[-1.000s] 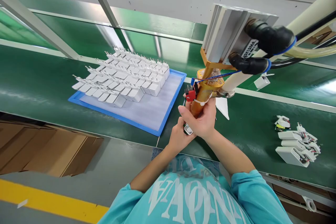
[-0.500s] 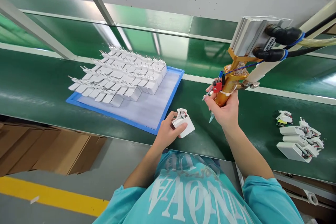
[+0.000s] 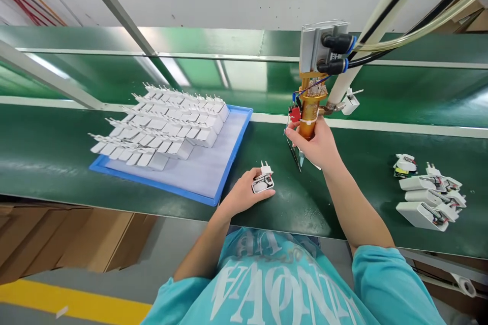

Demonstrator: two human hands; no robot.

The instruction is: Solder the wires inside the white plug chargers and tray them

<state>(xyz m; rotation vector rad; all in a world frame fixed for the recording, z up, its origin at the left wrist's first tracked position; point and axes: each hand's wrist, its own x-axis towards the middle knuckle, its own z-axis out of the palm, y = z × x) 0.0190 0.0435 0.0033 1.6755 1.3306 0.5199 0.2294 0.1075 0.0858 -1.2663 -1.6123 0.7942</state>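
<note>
My left hand (image 3: 244, 193) is closed around a white plug-in charger (image 3: 264, 182) just above the green bench. Its open end faces me, showing the parts and wires inside, with the pronged plug piece lifted at the far side. My right hand (image 3: 314, 144) is wrapped around the gold glue dispenser (image 3: 309, 117), which hangs nearly upright from a jointed arm. A red switch (image 3: 295, 114) sits on the dispenser's left side, by my fingers. The pale blue nozzle (image 3: 301, 158) points down, right of the charger and apart from it.
A blue-rimmed tray (image 3: 233, 155) on the left carries rows of white chargers (image 3: 163, 127). Several opened chargers (image 3: 423, 216) and a loose circuit board piece (image 3: 404, 165) lie at the right. Black and clear hoses (image 3: 404, 40) run to the dispenser. Cardboard boxes (image 3: 102, 238) stand below left.
My left hand has turned the charger so its open end faces me more. The dispenser, with my right hand on it, now stands more upright. The camera view has shifted slightly.
</note>
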